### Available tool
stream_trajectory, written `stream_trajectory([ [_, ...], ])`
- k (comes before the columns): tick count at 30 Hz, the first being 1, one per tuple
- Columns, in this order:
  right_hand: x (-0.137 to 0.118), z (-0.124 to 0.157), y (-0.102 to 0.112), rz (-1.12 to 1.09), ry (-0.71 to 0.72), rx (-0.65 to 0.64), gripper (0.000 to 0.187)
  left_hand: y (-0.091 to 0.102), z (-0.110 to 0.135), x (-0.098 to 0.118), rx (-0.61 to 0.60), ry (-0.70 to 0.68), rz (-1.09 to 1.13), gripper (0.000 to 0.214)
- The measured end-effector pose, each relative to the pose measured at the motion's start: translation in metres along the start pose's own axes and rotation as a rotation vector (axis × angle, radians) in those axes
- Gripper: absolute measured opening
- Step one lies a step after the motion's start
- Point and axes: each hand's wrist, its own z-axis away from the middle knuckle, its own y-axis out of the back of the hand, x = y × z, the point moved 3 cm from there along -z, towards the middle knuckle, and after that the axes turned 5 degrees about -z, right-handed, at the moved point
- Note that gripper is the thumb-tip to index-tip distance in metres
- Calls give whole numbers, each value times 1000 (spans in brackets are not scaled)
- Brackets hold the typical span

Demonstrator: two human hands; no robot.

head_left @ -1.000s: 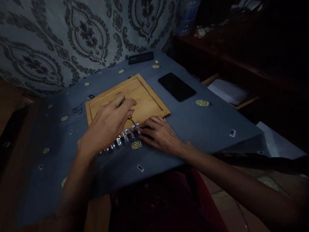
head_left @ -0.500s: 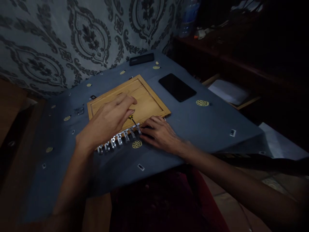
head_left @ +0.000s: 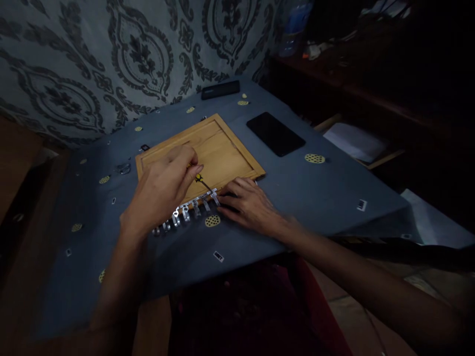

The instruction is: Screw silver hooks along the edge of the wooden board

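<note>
My left hand [head_left: 163,180] is closed around the handle of a screwdriver [head_left: 199,178] with a yellow and black grip. Its thin shaft slants down to the right, and the tip meets a metal hook rail [head_left: 196,201] along the near edge of a wooden board [head_left: 208,143]. Several silver hooks hang from the rail toward me. My right hand [head_left: 248,203] rests at the rail's right end, fingers bent and pressed against the rail and the board's edge. What its fingertips grip, if anything, is hidden.
A black phone [head_left: 275,134] lies right of the board, and a dark case-like object [head_left: 220,90] lies near the wall. Small shiny metal pieces [head_left: 123,168] are at the left. An open drawer [head_left: 356,141] with white paper stands beyond the table's right edge. A bottle [head_left: 295,27] stands behind.
My left hand has turned and its fingers have curled tighter around the screwdriver handle. My right hand stays at the rail's end. The view has shifted slightly.
</note>
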Motion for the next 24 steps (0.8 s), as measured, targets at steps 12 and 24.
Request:
stream_trajectory([
  [12, 0, 0, 0, 2, 3, -1, 23, -1, 0, 0, -23, 27, -15, 11],
  [24, 0, 0, 0, 3, 3, -3, 21, -1, 0, 0, -15, 18, 6, 11],
])
